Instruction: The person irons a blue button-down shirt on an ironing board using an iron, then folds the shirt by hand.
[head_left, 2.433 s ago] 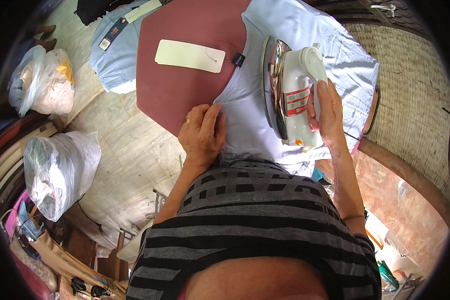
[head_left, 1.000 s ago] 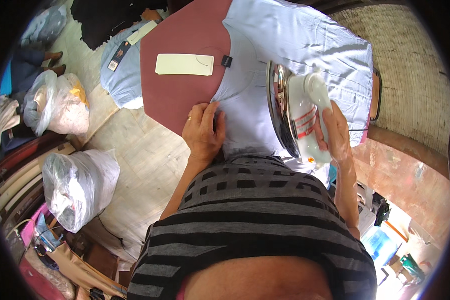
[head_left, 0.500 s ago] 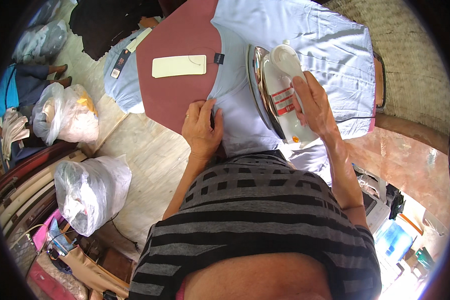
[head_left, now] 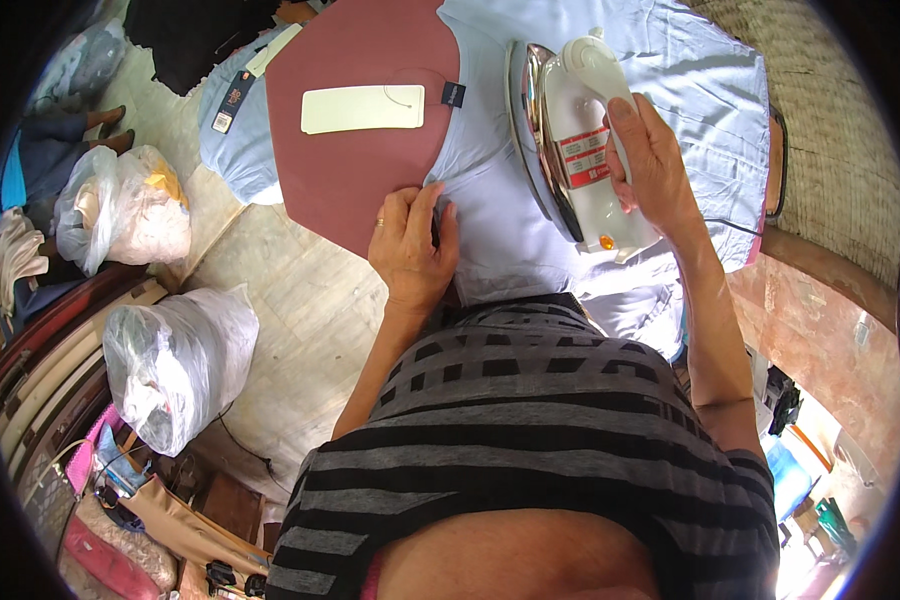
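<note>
A light blue garment is spread over a maroon-covered ironing board. My right hand is wrapped round the handle of a white and silver electric iron, which rests on the garment. Its pointed end faces away from me, and its cord trails to the right. At the garment's near left edge, my left hand pinches the fabric between thumb and fingers. A blank cream tag lies on the maroon cover, tied by a string to the garment's dark neck label.
Left of the board hangs more light blue cloth with a dark tag. Stuffed clear plastic bags stand on the tiled floor. Another person's legs show at the far left. A woven mat surface lies to the right.
The iron has slid a little farther from me across the garment. My left hand keeps its pinch on the edge. The whole view has shifted slightly.
</note>
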Demonstrator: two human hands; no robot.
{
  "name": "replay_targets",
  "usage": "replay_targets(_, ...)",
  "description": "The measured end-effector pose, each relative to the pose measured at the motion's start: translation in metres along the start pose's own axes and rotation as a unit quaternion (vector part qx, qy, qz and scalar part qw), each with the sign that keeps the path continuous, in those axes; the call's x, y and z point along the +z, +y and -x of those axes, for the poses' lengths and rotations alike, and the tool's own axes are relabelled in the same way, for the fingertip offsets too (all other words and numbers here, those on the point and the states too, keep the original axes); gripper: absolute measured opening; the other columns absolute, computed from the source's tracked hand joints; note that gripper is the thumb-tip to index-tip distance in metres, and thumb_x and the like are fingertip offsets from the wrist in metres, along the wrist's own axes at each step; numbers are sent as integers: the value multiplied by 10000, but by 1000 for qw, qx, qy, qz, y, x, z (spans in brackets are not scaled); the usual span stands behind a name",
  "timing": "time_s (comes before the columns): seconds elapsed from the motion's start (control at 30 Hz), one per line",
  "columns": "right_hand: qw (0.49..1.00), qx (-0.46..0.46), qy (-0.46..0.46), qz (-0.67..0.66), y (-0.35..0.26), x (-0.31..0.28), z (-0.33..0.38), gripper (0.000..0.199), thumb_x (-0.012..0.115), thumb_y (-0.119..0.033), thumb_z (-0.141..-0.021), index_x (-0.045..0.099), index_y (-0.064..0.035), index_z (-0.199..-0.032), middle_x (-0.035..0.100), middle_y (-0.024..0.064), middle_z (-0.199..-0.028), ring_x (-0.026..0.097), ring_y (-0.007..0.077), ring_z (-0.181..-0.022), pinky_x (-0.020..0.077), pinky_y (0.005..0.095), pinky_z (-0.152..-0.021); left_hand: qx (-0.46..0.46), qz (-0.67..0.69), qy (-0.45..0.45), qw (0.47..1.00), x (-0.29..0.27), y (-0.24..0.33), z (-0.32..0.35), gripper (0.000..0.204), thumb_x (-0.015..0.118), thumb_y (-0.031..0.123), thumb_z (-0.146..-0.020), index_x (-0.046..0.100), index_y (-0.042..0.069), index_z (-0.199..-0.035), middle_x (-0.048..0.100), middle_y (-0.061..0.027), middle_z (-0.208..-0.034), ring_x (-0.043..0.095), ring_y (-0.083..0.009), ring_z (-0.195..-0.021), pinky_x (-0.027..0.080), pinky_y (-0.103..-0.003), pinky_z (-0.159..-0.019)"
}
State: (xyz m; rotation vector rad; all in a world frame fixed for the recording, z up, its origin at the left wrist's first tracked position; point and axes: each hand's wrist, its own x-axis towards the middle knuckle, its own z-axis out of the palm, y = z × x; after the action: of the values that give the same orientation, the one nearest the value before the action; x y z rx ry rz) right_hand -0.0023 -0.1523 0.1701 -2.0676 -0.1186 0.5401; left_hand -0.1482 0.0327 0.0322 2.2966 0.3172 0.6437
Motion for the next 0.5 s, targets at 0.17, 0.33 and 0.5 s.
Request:
replay_targets(0.17,999,21,-8,-26,-3,-1,-8,424,443,-426,-1048,495,-18,-944,409,32,-550,374,101,-403,328,267,-372,-6,-8,-6,1000,-1,1,-1,315,756,95,-772,682,107,-1078,613,-53,-928,620,-241,-817,495,-344,-688)
replay_targets(0.33,998,30,-9,-49,4,3,15,396,421,-402,-1059,488,-22,-972,395,23,-553,361,90,-401,315,257,-373,-14,-6,-10,1000,-1,0,0,307,753,105,-783,678,104,-1080,616,-53,-932,622,-241,-819,496,-341,-687)
replay_targets(0.5,999,25,-11,-45,3,3,11,388,406,-404,-1063,488,-33,-984,396,14,-557,371,80,-406,320,249,-375,-7,-5,-6,1000,-1,0,-2,299,752,104,-784,679,99,-1074,619,-52,-934,620,-241,-809,495,-337,-681)
